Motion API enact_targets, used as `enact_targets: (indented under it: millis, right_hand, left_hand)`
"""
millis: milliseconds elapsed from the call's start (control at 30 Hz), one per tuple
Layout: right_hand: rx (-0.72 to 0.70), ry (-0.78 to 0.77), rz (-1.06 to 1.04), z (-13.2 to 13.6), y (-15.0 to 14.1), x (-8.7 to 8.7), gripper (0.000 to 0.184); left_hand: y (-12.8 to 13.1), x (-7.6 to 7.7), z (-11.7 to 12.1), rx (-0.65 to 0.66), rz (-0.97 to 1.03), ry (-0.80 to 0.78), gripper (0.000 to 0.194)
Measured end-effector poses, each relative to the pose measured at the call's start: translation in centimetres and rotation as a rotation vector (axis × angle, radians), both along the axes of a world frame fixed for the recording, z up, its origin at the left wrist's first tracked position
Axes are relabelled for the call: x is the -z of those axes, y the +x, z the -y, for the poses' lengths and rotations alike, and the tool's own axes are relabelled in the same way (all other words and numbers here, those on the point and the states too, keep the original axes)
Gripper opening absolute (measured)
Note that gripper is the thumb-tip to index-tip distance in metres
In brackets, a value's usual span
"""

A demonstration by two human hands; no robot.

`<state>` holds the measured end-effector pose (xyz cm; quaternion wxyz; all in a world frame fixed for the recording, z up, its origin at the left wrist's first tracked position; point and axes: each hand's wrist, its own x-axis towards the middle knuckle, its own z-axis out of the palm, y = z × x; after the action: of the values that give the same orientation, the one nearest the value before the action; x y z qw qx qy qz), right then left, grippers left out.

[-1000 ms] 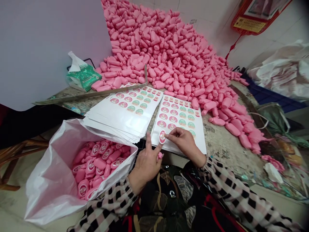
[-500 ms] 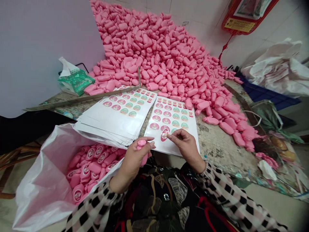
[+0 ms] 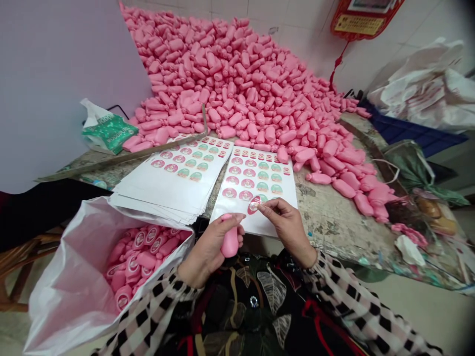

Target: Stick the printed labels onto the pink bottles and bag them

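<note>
Two grips: left hand [image 3: 210, 249] curled round pink bottle [image 3: 230, 242], right hand [image 3: 285, 230] pinching apparently a label [image 3: 254, 204].

The left hand [image 3: 210, 247] has brought the pink bottle [image 3: 230, 242] up, now gripped base-down.

We note smooth matt plastic on the bottle [image 3: 230, 242], glossy paper on the label sheet [image 3: 256, 178], a rough, pitted tabletop [image 3: 334, 232]

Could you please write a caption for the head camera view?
Left hand holds a pink bottle; right hand pinches a round label.
</note>
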<state>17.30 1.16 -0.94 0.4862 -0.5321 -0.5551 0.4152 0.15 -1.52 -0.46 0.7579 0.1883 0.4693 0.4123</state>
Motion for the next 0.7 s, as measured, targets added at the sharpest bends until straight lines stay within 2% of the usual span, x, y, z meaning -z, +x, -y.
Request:
enact_targets:
  millis: [133,233,433,600,700]
  right_hand:
    - [0.015,-0.014,-0.002,0.2,0.3,-0.1,0.019]
    - [0.012,-0.032,-0.025,0.3,0.4,0.0,0.019]
    - [0.019,-0.047,-0.044,0.4,0.9,0.2,0.02]
    - [0.021,0.047,0.087,0.6,1.4,0.3,0.02]
    - [-0.029,0.072,0.17,0.9,1.7,0.4,0.021]
  left_hand:
    - [-0.4,-0.1,-0.5,0.03,0.283,-0.201,0.029]
    - [-0.4,0.0,-0.7,0.039,0.329,-0.209,0.026]
    - [0.8,0.1,-0.1,0.003,0.092,0.024,0.023]
    - [1.1,-0.1,-0.3,-0.025,-0.224,0.257,0.026]
    - [0.9,-0.6,-1.2,-0.009,-0.335,0.379,0.027]
